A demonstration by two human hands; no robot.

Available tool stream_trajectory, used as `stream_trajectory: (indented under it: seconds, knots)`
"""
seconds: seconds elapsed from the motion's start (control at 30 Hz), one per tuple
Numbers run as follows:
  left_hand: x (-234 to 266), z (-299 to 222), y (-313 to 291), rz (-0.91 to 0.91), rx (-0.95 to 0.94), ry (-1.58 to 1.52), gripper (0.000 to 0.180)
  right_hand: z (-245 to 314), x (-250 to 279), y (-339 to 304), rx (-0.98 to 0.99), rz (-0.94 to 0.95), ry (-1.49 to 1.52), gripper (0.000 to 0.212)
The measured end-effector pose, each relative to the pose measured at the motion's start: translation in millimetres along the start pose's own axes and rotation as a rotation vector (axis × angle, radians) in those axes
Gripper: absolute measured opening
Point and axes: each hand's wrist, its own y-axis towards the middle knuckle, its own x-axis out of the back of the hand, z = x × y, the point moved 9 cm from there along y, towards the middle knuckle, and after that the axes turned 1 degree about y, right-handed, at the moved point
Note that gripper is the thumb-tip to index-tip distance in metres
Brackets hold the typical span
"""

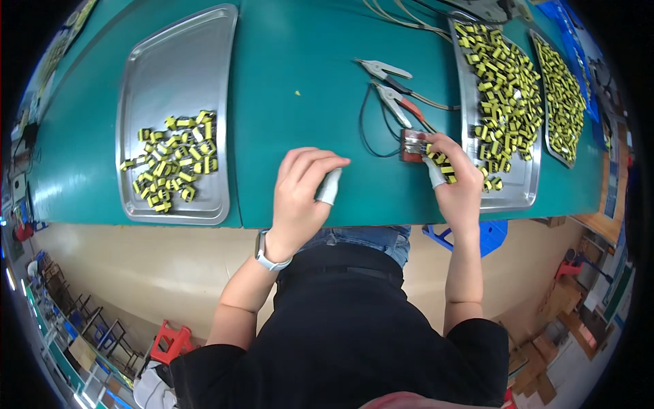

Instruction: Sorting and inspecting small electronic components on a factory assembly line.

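My right hand (458, 178) is closed on several small yellow-and-black transformers (441, 163), with a white cover on its thumb. It holds them at the right end of a small reddish-brown block (411, 146) with metal contacts. Whether the parts touch the contacts is hard to tell. Over the green table, my left hand (301, 191) has its fingers curved and its white-covered thumb apart from them, with nothing visible between. Two metal clamps, a black-handled clip (385, 70) and a red-handled clip (395, 103), lie beyond the block with their wires.
To the left, a metal tray (174, 61) bears a small heap of the same transformers. A fuller metal tray (512, 194) stands just right of my right hand, with another full tray (561, 154) beyond it. Cables (409, 22) run along the far edge.
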Motion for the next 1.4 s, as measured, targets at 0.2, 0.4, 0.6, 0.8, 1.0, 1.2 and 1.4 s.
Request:
stream_trajectory:
  seconds: [0.2, 0.4, 0.6, 0.8, 1.0, 1.2, 1.4]
  knots:
    - [17, 0, -9, -0.034, -0.005, 0.007, 0.032, -9, 16, 7, -0.039, 0.005, -0.105, 0.031]
    - [119, 32, -28, -0.139, 0.162, 0.493, 0.055, -72, 116, -7, -0.089, -0.655, -0.497, 0.035]
    - [175, 99, -58, 0.03, 0.372, 0.912, 0.091, -109, 139, 6, -0.139, -0.643, -0.676, 0.048]
    - [206, 126, -61, 0.035, 0.348, 0.933, 0.094, -77, 128, 30, -0.034, -0.618, -1.051, 0.049]
    - [246, 165, -54, 0.047, 0.432, 0.791, 0.111, 92, -60, 62, 0.416, 0.092, -0.34, 0.088]
    - [252, 178, -39, 0.122, 0.276, 0.67, 0.114, 203, -223, 45, 0.787, 0.451, -0.207, 0.103]
    - [242, 172, -17, 0.205, 0.099, 0.584, 0.114, 236, -315, 56, 0.755, 0.411, -0.275, 0.098]
